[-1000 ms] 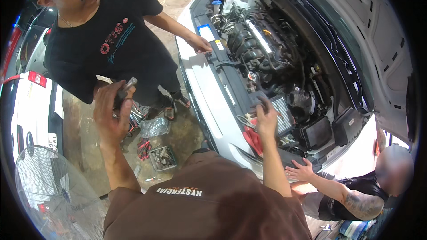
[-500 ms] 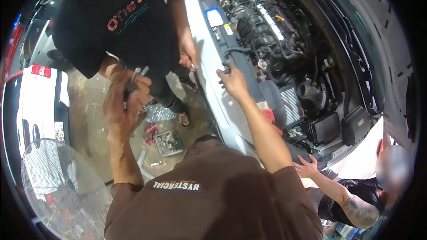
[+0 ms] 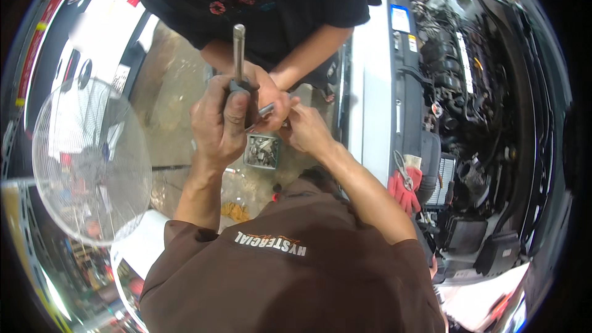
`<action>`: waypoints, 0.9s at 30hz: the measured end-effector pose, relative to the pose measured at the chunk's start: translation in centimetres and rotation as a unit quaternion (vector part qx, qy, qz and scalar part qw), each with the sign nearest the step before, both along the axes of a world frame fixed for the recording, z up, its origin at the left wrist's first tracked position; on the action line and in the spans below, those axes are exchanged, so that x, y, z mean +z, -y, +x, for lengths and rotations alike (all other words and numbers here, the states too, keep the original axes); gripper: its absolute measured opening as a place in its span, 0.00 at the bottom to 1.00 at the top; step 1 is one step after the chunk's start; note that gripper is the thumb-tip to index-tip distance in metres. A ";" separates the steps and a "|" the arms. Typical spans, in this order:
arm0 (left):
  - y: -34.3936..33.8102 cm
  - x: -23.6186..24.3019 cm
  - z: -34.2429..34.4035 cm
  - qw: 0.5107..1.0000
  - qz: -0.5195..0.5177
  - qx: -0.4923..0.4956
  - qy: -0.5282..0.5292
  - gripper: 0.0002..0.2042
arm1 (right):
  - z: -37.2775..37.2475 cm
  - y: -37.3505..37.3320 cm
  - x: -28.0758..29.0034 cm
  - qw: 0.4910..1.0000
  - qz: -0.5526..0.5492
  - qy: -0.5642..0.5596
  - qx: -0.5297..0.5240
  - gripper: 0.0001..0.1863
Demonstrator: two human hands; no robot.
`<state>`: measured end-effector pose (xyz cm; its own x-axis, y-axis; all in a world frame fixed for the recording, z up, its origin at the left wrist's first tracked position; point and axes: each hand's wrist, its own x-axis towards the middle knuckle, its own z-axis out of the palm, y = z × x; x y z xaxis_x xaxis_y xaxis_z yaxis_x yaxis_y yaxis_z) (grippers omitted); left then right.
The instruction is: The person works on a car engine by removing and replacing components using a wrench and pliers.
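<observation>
Between the person and a co-worker in a black T-shirt (image 3: 259, 0), above the concrete floor (image 3: 176, 86), the left hand (image 3: 216, 120) has its grip wrapped around a dark-handled tool (image 3: 239, 55), whose bright metal shaft points up. Just beside it, a silver cylinder (image 3: 266, 110) juts out near the co-worker's hand (image 3: 271, 95); which hand carries it cannot be told. The right hand (image 3: 313, 129) meets the co-worker's fingers, its own grip narrow, with fingertips drawn together; whether it holds anything is hidden. Beneath the hands, a tray (image 3: 259, 166) of small metal parts sits on the floor, a yellowish-brown cloth (image 3: 235, 211) lying nearer the person. To the right, pliers (image 3: 402, 169) lie on a red glove (image 3: 404, 192) at the front edge of the engine bay (image 3: 456, 86). A round mesh fan (image 3: 92, 166) stands at left.
</observation>
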<state>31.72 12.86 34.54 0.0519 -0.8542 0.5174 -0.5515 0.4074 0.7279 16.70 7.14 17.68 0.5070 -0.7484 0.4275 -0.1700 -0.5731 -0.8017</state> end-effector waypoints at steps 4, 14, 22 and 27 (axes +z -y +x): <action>-7.9 1.2 0.9 0.984 -0.026 0.055 -0.168 0.20 | 3.2 -3.9 -0.3 0.989 -0.109 -0.054 0.084 0.15; -34.3 3.5 0.3 0.900 -0.005 0.336 -0.279 0.25 | 2.9 -20.5 9.1 0.954 0.186 -0.007 0.233 0.17; -37.0 -2.2 -4.5 0.934 0.254 0.201 -0.153 0.18 | -4.0 -22.8 10.7 0.877 0.380 0.062 0.288 0.19; -32.6 -4.5 -6.1 0.962 0.249 0.095 -0.063 0.20 | -8.1 -23.2 10.6 0.875 0.394 0.104 0.262 0.19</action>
<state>25.60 45.44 30.00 0.2677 -0.9631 0.0264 -0.4757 -0.1083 0.8729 8.59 30.33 28.23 0.8413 -0.5405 0.0080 0.1476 0.2153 -0.9653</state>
